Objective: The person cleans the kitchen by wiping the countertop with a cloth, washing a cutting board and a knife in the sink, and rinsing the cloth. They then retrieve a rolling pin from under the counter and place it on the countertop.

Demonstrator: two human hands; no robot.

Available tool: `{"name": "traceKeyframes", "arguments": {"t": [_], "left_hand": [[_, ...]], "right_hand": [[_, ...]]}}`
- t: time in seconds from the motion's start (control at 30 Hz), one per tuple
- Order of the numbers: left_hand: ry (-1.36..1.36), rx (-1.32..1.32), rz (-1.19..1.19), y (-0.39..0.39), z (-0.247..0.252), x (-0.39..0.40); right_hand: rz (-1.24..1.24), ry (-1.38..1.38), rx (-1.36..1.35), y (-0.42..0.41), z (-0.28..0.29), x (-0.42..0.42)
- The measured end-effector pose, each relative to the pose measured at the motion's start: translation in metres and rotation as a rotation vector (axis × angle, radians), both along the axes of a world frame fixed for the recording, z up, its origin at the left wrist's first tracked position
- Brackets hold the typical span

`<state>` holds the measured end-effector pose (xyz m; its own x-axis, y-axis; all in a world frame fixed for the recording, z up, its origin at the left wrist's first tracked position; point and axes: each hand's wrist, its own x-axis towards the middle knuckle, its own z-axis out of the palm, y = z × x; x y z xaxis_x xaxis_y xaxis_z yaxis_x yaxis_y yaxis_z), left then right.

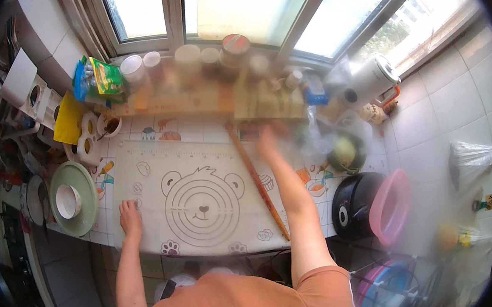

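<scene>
A pale kneading mat [144, 223] printed with a bear face lies on the counter. My left hand [131, 218] rests on the mat's left side, fingers slightly bent, with nothing visible in it. A wooden rolling pin [260, 186] lies slantwise across the mat's right part. My right hand [270, 140] reaches beyond the mat's far edge, right of the pin's far end. It is blurred, beside a small dark and red item [248, 135] on the counter; whether it holds anything cannot be told.
Jars [234, 51] and packets line the window ledge. At left, a bowl [68, 201] stands on a green round lid or plate [86, 222]. To the right are a black rice cooker [355, 205], a pink basin [391, 207], a dark green bowl [352, 167] and a white kettle [370, 81].
</scene>
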<state>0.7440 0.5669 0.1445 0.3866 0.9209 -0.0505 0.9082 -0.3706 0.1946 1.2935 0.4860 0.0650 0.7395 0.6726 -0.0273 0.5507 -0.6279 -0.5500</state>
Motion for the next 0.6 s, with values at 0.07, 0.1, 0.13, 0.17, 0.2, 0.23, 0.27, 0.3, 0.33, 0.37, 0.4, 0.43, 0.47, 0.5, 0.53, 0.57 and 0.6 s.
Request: {"name": "traceKeyframes", "arguments": {"t": [0.07,0.1,0.13,0.17,0.2,0.23,0.27,0.3,0.33,0.37,0.4,0.43,0.47,0.5,0.53,0.57,0.6], "left_hand": [[-0.019,0.007,-0.003,0.0,0.001,0.0],[-0.021,0.014,-0.002,0.0,0.001,0.0],[-0.03,0.02,-0.01,0.0,0.001,0.0],[-0.037,0.022,-0.023,0.0,0.001,0.0],[-0.033,0.018,-0.014,0.0,0.001,0.001],[-0.031,0.014,-0.006,0.0,0.0,0.001],[-0.025,0.002,0.01,0.0,0.0,0.002],[-0.017,0.013,0.019,0.0,-0.001,0.002],[-0.008,0.014,0.036,-0.001,-0.002,0.002],[-0.018,0.021,0.03,-0.001,-0.003,0.003],[-0.01,-0.009,0.048,-0.001,-0.003,0.003],[-0.023,-0.027,0.05,-0.001,-0.003,0.003],[-0.035,-0.043,0.053,0.0,-0.003,0.002],[-0.043,-0.066,0.046,0.002,-0.003,0.001],[-0.05,-0.087,0.04,0.004,-0.002,0.0],[-0.055,-0.108,0.045,0.007,-0.001,-0.002],[-0.054,-0.039,0.074,0.011,-0.001,-0.004]], "right_hand": [[-0.157,0.016,0.006,-0.021,0.01,0.018],[-0.214,-0.038,-0.008,-0.03,0.018,0.03],[-0.273,-0.084,-0.016,-0.039,0.026,0.045],[-0.334,-0.128,-0.024,-0.05,0.033,0.062],[-0.322,-0.381,0.028,-0.052,0.038,0.077],[-0.438,-0.129,0.086,-0.059,0.043,0.09],[-0.363,-0.13,0.062,-0.072,0.05,0.105],[-0.285,-0.077,0.006,-0.085,0.056,0.114],[-0.212,-0.168,-0.011,-0.091,0.056,0.113],[-0.141,-0.259,-0.03,-0.099,0.057,0.107],[-0.069,-0.351,-0.048,-0.107,0.057,0.1],[-0.026,-0.285,-0.168,-0.115,0.056,0.084],[-0.042,-0.177,-0.257,-0.122,0.054,0.065],[-0.088,-0.079,-0.461,-0.121,0.052,0.048],[-0.12,-0.055,-0.491,-0.126,0.051,0.034],[-0.21,-0.072,-0.446,-0.129,0.052,0.023],[-0.269,-0.06,-0.399,-0.132,0.05,0.013]]}}
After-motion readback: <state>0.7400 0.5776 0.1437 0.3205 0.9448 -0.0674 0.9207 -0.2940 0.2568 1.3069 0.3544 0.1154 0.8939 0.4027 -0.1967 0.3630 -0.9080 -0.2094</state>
